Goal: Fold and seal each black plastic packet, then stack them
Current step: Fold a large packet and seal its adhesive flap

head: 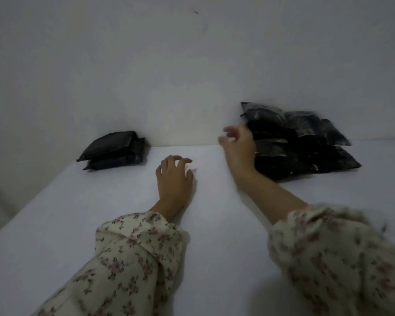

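Floral sleeve, right hand fingers beside heaped black packets

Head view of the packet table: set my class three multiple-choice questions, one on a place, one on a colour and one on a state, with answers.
1. Where on the table does the larger pile of black packets lie? A far left; B far right; C near edge.
2. What ground colour have the sleeves? A red; B blue; C cream.
3. The left hand: A holds nothing; B pinches a packet; C is hidden.
Answers: 1 B, it lies just beyond the right hand; 2 C, cream with small flowers; 3 A, it rests bare on the table.
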`<control>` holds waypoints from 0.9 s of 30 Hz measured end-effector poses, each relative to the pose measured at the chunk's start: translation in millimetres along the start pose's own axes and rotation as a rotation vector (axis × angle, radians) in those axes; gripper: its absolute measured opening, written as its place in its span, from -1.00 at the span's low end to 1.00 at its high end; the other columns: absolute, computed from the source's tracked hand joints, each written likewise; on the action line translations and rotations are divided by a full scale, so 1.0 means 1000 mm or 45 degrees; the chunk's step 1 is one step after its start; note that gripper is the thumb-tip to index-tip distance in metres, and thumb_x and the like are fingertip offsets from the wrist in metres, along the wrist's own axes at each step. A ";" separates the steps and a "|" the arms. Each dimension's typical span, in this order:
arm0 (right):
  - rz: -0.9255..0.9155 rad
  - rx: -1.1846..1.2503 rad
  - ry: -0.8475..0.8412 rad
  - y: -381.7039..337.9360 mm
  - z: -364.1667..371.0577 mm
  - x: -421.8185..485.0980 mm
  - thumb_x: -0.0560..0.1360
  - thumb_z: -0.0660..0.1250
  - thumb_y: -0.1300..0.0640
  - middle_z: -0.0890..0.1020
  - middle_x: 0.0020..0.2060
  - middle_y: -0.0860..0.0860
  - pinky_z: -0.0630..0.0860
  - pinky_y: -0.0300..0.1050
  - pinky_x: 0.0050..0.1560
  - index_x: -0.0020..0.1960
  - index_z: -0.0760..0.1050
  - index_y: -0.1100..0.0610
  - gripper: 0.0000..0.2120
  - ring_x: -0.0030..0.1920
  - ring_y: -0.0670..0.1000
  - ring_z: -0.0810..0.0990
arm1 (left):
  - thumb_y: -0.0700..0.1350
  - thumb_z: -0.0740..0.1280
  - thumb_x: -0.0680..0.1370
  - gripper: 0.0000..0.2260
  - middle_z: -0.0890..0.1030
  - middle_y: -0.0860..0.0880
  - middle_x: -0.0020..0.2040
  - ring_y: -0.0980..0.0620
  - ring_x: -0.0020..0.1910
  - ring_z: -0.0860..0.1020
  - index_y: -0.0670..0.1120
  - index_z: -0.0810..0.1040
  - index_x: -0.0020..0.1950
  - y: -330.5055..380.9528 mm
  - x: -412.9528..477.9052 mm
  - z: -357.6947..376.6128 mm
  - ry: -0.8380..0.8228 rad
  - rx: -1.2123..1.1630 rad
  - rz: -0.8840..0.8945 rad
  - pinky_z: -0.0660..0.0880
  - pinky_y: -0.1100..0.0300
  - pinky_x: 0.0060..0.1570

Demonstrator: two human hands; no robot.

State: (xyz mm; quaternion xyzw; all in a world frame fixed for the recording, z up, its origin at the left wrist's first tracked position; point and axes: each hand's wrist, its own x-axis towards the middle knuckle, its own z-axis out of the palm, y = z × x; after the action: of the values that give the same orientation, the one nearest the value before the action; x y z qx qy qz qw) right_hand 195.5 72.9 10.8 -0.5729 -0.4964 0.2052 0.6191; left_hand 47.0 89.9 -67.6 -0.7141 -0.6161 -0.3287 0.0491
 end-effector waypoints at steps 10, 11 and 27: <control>-0.258 -1.095 -0.939 0.043 0.112 -0.072 0.62 -0.07 -0.21 0.05 0.55 -0.01 -0.11 0.10 0.48 0.55 0.04 0.05 -0.42 0.54 0.07 -0.05 | -0.03 0.17 0.62 -0.69 -0.01 -0.01 0.58 -0.26 0.51 -0.06 0.03 0.46 0.35 -0.107 0.028 -0.056 -0.044 0.462 -0.270 -0.10 -0.21 0.41; -0.264 -1.105 -0.932 0.043 0.114 -0.071 0.62 -0.07 -0.21 0.05 0.55 -0.01 -0.11 0.11 0.48 0.55 0.05 0.05 -0.42 0.54 0.07 -0.04 | 0.00 0.12 0.64 -0.69 -0.04 0.00 0.58 -0.26 0.51 -0.09 0.04 0.45 0.35 -0.112 0.033 -0.057 -0.101 0.491 -0.275 -0.13 -0.21 0.42; 0.692 0.221 -0.550 0.013 0.092 -0.061 0.57 0.07 -0.27 0.63 0.03 0.11 0.55 -0.02 0.10 0.16 0.55 0.18 -0.44 0.04 0.12 0.60 | 0.04 0.05 0.54 -0.61 0.58 0.10 0.23 -0.11 0.21 0.47 0.03 0.68 0.03 -0.046 -0.030 -0.050 -0.032 0.214 0.308 0.19 0.00 0.15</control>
State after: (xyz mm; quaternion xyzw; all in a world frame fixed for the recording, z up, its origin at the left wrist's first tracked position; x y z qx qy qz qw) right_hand 95.9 72.6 -38.2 -0.5726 -0.4259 0.5203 0.4690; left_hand -16.2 51.6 -59.6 -0.7805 -0.5515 -0.2587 0.1402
